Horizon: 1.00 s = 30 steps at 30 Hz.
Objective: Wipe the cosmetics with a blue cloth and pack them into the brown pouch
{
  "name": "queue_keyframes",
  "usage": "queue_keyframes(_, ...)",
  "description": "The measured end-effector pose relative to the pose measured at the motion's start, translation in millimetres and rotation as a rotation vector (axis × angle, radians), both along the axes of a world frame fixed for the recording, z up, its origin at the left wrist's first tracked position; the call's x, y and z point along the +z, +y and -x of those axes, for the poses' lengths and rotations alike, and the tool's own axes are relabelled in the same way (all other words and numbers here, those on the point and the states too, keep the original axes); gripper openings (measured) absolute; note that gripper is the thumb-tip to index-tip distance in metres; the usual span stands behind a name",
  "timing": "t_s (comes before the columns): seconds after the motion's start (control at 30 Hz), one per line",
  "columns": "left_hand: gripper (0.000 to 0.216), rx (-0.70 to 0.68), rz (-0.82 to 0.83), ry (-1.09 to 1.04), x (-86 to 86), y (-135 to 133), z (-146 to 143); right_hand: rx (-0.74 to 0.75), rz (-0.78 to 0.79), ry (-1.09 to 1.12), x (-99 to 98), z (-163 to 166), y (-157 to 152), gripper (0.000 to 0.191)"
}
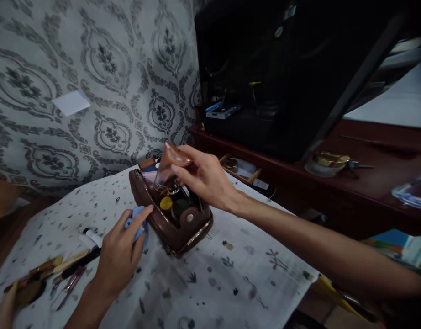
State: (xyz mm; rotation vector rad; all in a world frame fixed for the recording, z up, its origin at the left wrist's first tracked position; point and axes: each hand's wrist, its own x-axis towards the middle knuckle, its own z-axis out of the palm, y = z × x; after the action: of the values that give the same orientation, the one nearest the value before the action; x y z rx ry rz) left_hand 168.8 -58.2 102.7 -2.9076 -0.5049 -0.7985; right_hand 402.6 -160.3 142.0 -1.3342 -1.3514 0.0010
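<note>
A brown zip-up toiletry bag (159,224) lies unzipped on the table, with small cosmetic containers inside, among them one with a yellow lid (166,203). Above its opening, my right hand (210,176) is closed around a shiny, see-through brownish tapered tube (171,162), its wider end angled down towards the bag. My left hand (119,251) is closed on a crumpled blue cloth (139,224), and its index fingertip touches the bag's near left edge.
Makeup brushes (70,260) and a lip gloss tube (68,288) lie to the left on the patterned tablecloth (203,283). Part of another hand (7,301) shows at the lower left edge. A dark television (282,82) stands on a reddish-brown cabinet (368,151) behind.
</note>
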Motion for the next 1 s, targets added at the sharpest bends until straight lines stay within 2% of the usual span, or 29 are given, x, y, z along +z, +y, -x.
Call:
queue_keyframes(0.1,0.039,-0.006,-0.012,-0.022,-1.4,-2,-2,0.038,0.083,-0.08,1.7,1,18,0.009)
queue_keyframes(0.23,0.039,-0.004,-0.038,-0.032,-1.9,-3,-3,0.088,0.228,-0.166,4.7,3,37,0.01)
queue_keyframes(0.3,0.039,0.005,-0.034,-0.026,-2.9,-2,-2,0.081,0.298,-0.208,5.1,4,44,0.01)
queue_keyframes(0.47,0.041,0.036,-0.003,0.005,-5.4,0,1,0.052,0.396,-0.313,2.1,8,59,0.028)
queue_keyframes(0.67,0.041,0.04,-0.045,-0.023,-7.6,-3,-1,-0.012,0.525,-0.495,2.3,14,73,0.026)
queue_keyframes(0.87,0.044,0.07,-0.025,-0.03,-15.1,0,-1,-0.107,0.537,-0.619,14.7,11,77,0.029)
queue_keyframes(1.0,0.045,0.055,-0.002,-0.04,-16.8,0,-5,-0.08,0.653,-0.56,26.8,8,84,0.025)
